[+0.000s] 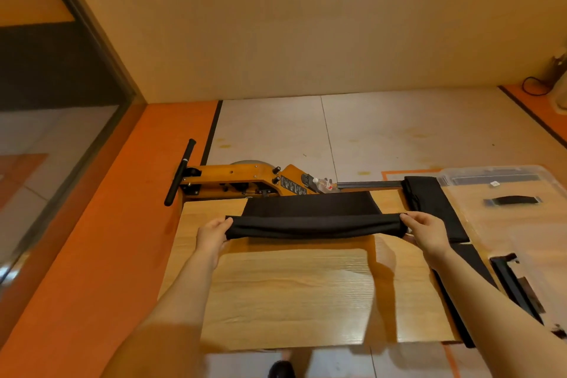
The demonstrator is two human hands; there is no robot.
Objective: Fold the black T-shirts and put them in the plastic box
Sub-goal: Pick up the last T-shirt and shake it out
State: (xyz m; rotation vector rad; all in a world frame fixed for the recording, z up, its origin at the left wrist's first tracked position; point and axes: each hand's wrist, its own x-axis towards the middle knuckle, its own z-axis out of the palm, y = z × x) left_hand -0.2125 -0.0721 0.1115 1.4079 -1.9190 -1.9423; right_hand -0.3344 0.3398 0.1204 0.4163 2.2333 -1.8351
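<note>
A black T-shirt (313, 218) lies across the far part of the wooden table (291, 291), its near edge lifted and rolled over. My left hand (211, 235) grips the fold's left end and my right hand (426, 232) grips its right end. A second black T-shirt (429, 202) lies in a long strip along the table's right side. The clear plastic box (506, 187) stands to the right of the table, with a dark handle showing on its lid.
A wooden exercise machine (245, 181) with a black handlebar sits on the floor just beyond the table. A black frame piece (515, 282) lies on the box side at right. An orange floor strip runs along the left. A foot (280, 368) shows below the table's near edge.
</note>
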